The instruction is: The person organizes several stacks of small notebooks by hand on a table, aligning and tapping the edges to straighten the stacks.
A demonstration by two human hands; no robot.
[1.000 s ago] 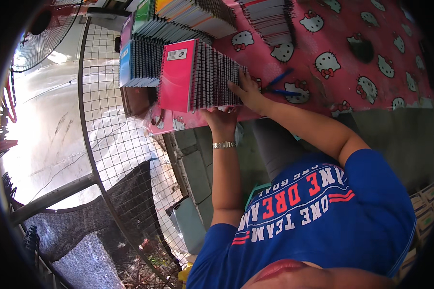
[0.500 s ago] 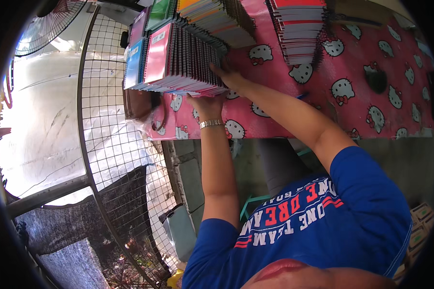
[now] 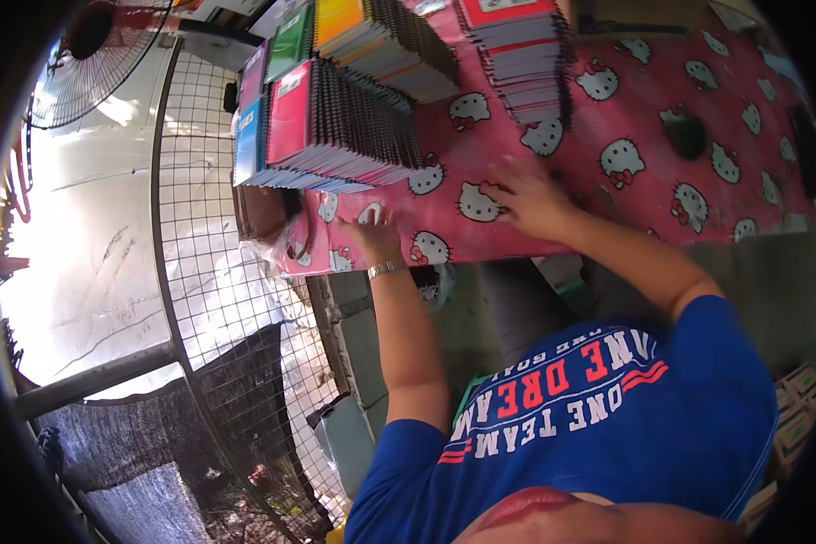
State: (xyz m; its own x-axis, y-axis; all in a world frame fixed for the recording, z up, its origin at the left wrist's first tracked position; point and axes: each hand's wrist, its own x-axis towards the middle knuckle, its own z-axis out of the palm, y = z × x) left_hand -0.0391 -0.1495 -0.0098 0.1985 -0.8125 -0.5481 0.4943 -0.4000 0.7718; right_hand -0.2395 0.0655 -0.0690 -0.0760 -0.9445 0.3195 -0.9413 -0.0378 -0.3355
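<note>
Head view: pink notebooks beyond parted left fingers, farther from spread right fingers; both empty

Bright glare on left sheeting (nearly blown out); right hand blurred; edges dark, bent.

Shows pinkish red on the front notebook stack, blue on the left stack, yellow on a rear stack. Runs pink over the surface, with white cat faces and red bows. Wears blue on the shirt, lettered white and red.
</note>
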